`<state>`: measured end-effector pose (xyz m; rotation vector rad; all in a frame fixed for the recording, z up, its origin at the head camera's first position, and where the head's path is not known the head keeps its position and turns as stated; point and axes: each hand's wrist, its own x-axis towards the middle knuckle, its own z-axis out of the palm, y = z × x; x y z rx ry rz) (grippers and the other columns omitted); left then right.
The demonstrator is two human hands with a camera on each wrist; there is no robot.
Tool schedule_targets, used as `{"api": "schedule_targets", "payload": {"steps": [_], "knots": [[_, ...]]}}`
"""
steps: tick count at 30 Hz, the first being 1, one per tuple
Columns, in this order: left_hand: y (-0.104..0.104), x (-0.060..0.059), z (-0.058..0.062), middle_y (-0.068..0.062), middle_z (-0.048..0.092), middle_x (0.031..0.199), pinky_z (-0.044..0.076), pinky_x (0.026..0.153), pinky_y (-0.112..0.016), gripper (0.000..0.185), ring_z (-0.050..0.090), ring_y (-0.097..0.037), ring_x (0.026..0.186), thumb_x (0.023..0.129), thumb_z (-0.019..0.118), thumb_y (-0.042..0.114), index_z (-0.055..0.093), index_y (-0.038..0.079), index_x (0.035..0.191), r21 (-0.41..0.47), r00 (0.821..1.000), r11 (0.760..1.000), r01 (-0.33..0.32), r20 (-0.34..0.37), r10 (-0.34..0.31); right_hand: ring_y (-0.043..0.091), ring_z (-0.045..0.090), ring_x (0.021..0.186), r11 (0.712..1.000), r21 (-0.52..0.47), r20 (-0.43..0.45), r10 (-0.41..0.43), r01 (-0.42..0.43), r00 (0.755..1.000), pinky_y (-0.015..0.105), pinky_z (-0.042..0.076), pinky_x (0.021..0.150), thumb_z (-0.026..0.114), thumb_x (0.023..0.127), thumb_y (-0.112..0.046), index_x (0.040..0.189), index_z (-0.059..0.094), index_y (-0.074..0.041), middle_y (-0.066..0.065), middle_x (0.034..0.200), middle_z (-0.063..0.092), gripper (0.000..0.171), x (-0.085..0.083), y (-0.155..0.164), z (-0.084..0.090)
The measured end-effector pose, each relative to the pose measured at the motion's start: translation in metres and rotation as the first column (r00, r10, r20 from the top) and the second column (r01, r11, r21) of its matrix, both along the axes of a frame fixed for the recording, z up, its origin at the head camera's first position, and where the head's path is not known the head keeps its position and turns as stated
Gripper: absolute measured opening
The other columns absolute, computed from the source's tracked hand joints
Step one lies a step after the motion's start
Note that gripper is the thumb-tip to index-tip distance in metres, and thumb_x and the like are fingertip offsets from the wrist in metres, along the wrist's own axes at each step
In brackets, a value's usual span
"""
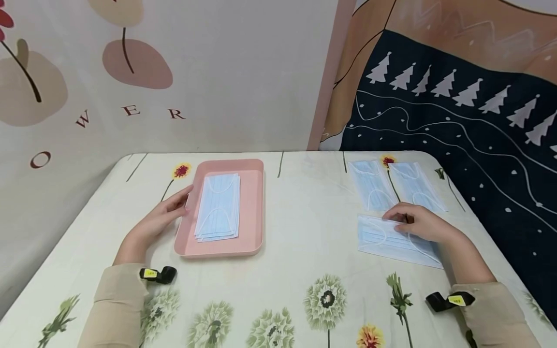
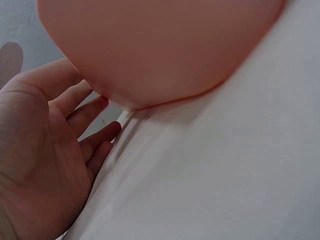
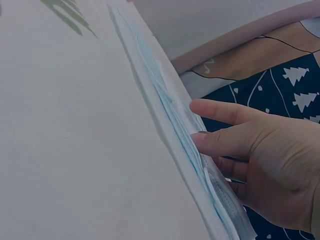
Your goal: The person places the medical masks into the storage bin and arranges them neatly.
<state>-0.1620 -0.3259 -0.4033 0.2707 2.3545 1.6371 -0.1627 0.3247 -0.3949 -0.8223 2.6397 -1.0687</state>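
Right hand (image 1: 419,223) covers part of the near face mask (image 1: 393,241); tray (image 2: 165,50) is cropped, blurred in left wrist view.

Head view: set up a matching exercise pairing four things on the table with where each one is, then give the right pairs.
1. stack of masks
2. left hand
3. right hand
4. two side-by-side masks

A. far right of the table, untouched
B. inside the pink tray
C. resting on the single mask
D. touching the tray's left rim

Pairs: 1-B, 2-D, 3-C, 4-A

Bright even head view, soft shadows, dim blurry wrist close-ups
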Motion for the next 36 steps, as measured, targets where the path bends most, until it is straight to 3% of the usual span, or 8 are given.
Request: {"api": "schedule_targets", "payload": {"steps": [6,10,21,26,36], "knots": [[0.000,0.000,0.000,-0.013,0.013,0.158,0.025,0.093,-0.002,0.067,0.009,-0.033,0.143,0.098,0.056,0.020,0.019,0.018,0.155,0.003,1.000,1.000,0.003,-0.003,-0.003,0.013,0.042,0.067,1.000,0.003,0.010,0.000,0.000,1.000,0.026,0.038,0.056,0.067,0.085,0.004,0.109,0.069,-0.005,0.003,0.095,0.062,0.025,0.000,-0.001,0.002],[0.000,0.000,-0.001,-0.014,0.014,0.158,0.025,0.092,-0.002,0.067,0.009,-0.033,0.143,0.099,0.055,0.019,0.019,0.017,0.155,0.004,1.000,1.000,0.005,-0.005,-0.005,0.012,0.044,0.069,0.998,0.050,0.075,-0.032,0.028,0.997,0.026,0.040,0.058,0.066,0.086,0.004,0.107,0.071,-0.004,0.003,0.097,0.064,0.023,0.001,-0.003,0.008],[0.000,0.000,-0.001,-0.015,0.014,0.158,0.026,0.091,-0.002,0.066,0.010,-0.035,0.143,0.099,0.055,0.019,0.019,0.018,0.155,0.009,1.000,1.000,0.011,-0.007,-0.011,0.011,0.058,0.092,0.993,0.115,0.221,-0.042,0.017,0.974,0.024,0.050,0.076,0.061,0.086,0.009,0.107,0.071,0.000,0.016,0.111,0.065,0.025,0.005,0.002,0.027],[0.000,-0.001,-0.001,-0.016,0.014,0.157,0.026,0.092,-0.002,0.066,0.011,-0.035,0.142,0.099,0.055,0.019,0.019,0.017,0.155,0.015,1.000,1.000,0.013,-0.011,-0.013,0.013,0.058,0.095,0.990,0.130,0.195,-0.075,0.050,0.978,0.023,0.050,0.076,0.063,0.086,0.005,0.108,0.071,-0.002,0.016,0.114,0.065,0.025,0.006,0.005,0.032],[-0.001,-0.002,-0.003,-0.016,0.013,0.157,0.026,0.093,-0.003,0.066,0.010,-0.035,0.142,0.099,0.055,0.020,0.019,0.017,0.155,0.001,1.000,1.000,0.013,-0.015,-0.013,0.011,0.051,0.075,0.991,0.022,0.095,-0.137,0.136,0.986,0.024,0.049,0.061,0.062,0.085,0.010,0.112,0.069,0.003,0.018,0.108,0.064,0.028,0.008,0.004,0.034]]}}
